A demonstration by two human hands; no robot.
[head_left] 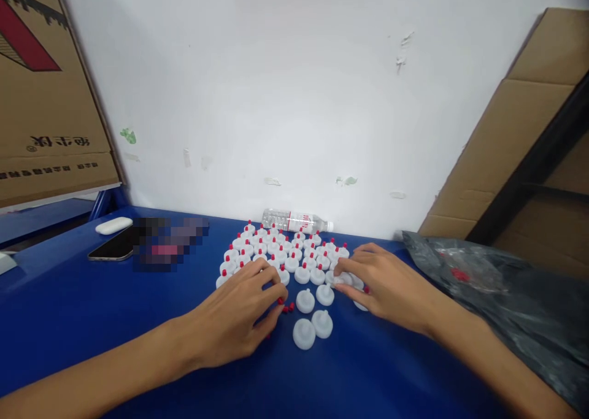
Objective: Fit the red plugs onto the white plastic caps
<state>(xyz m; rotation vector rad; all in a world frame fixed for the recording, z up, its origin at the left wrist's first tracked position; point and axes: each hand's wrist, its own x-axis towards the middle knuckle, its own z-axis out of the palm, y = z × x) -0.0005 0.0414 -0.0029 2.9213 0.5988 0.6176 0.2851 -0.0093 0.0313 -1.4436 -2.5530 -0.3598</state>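
Observation:
Rows of white round nozzle lids (291, 264), most topped with small red caps, stand on the blue table (184, 385). My left hand (242, 311) is closed at the near left of the group, a small red cap (280, 300) between thumb and fingertip. Beside those fingertips lie a few loose red caps (291, 307). My right hand (380, 284) is at the right side of the group, thumb and fingers closed around a white nozzle lid (343, 278), partly hidden. Several lids without red caps (304, 334) sit between my hands.
A clear plastic bottle (297, 221) lies behind the lids against the white wall (299, 100). A phone (113, 245) and a white case (114, 225) rest at the left. Dark plastic sheeting (519, 321) with a clear bag (473, 270) holding red pieces covers the right. Cardboard (510, 124) flanks it.

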